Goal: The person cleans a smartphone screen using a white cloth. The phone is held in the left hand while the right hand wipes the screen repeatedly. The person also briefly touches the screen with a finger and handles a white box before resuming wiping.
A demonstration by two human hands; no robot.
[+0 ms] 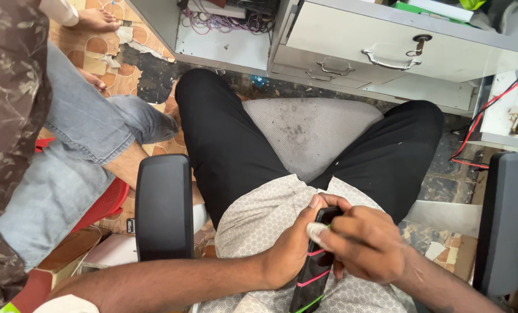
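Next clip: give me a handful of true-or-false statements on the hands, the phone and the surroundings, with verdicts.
1. Both hands hold the dark phone over the lap. True: the left hand is at its side, the right hand lies over it.
2. The phone lies on the floor. False: it is in the hands.
3. A key sits in the top drawer of the cabinet. True.
4. The person sits alone. False: another person in blue jeans sits alongside.
5. The chair armrests are white. False: they are black.
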